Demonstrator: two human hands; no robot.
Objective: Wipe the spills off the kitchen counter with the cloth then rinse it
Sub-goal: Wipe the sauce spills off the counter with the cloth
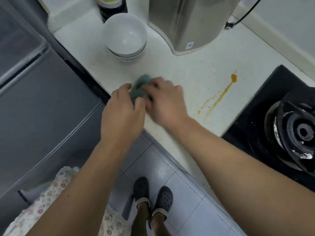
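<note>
**Both hands on one cloth, one spill unwiped**

Standing at far left was one grey refrigerator (42, 92), hard against the end of the white speckled counter (170, 68). A flowered garment (56, 198) showed at the lower left, and below the counter edge two dark perforated clogs (153, 196) stood on the grey tiled floor (184, 198).

The left hand (121, 113) was over the counter's near edge, its fingers curled, the thumb and forefinger pinching the left side of one blue-grey cloth (139, 87). The cloth was bunched up on the counter between the two hands, in front of the bowls. The right hand (166, 103) met it from the other side, fingers bent down onto the fabric and gripping it; that hand was blurred, so how each finger lay could not be told.

Behind the cloth stood a stack of white bowls (125, 38), at least two, nested. One dark bottle (112, 9) stood behind them, and one stainless-steel electric water boiler (189, 23) to their right, its black cord (245, 12) running off along the wall.

Right of the hands, well apart from the cloth, lay one orange-yellow spill (219, 96): a blob, a long streak, and scattered drops. At far right sat a black gas hob (265, 106) with one burner (300, 132) in view.
</note>
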